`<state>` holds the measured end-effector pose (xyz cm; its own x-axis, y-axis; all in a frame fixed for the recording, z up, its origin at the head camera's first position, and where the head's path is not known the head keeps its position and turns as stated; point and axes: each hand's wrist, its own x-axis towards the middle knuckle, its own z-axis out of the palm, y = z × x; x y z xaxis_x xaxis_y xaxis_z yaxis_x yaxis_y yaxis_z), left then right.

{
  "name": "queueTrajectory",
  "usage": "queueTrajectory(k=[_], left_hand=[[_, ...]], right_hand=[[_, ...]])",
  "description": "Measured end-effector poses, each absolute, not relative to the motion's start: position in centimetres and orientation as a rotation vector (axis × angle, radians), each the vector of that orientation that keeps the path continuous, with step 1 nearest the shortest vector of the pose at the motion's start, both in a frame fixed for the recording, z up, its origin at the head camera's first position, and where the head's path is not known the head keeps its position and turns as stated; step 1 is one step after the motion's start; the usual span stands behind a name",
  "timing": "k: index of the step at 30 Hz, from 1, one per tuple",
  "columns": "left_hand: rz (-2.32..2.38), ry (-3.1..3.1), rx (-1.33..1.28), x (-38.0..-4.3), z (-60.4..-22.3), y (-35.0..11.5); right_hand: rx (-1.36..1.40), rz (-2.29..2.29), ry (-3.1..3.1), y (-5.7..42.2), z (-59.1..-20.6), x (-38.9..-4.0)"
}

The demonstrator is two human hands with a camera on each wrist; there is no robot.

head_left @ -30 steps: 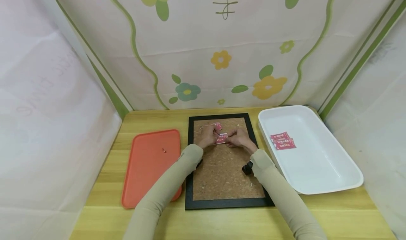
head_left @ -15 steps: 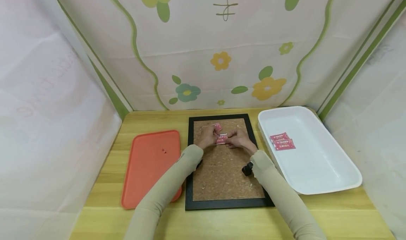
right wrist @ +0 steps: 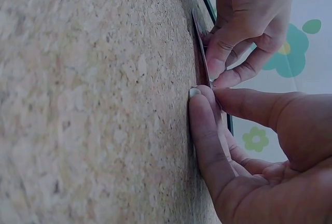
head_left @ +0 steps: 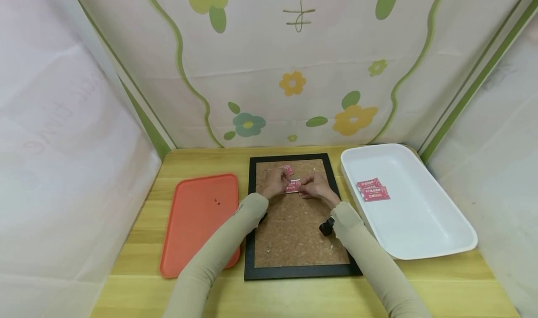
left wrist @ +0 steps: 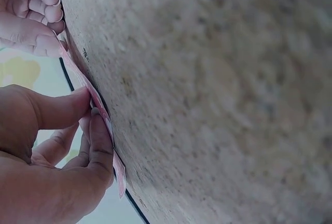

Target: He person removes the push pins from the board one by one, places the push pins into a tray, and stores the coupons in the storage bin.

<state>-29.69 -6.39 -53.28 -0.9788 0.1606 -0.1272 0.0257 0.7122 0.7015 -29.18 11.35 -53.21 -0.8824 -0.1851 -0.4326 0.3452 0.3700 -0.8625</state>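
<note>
A pink-and-white printed coupon lies at the upper part of the black-framed corkboard, between both hands. The left hand brings thumb and index fingertip together at the coupon's left half, pinching what looks like a small pin, mostly hidden by the fingertips. With thumb and fingers, the right hand grips the coupon's right edge; the right wrist view shows its fingertips against the cork. A second pink coupon sits just above on the board, partly covered by the left hand.
To the left is a red-orange tray with several tiny pin-like pieces. A white tub on the right holds overlapping pink coupons. Everything stands on a wooden table, enclosed by printed curtains.
The whole head view has shifted slightly downward in frame. Both hands stay at the same coupon on the board, with only tiny finger movement.
</note>
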Motion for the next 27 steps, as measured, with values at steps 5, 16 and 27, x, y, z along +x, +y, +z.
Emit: queueTrajectory(k=[5,16,27], left_hand=[[1.087,2.766,0.198,-29.68,-53.57,-6.66],[1.203,2.678,0.217,-29.5,-53.24,-7.06],[1.253,2.648,0.117,-28.95,-53.09,-7.18]], right_hand=[[0.155,-1.534,2.158,11.19,-53.14,-28.96],[0.169,-1.535,2.163,11.36,-52.93,-29.1],[0.181,-1.555,2.173,11.37,-53.27,-28.88]])
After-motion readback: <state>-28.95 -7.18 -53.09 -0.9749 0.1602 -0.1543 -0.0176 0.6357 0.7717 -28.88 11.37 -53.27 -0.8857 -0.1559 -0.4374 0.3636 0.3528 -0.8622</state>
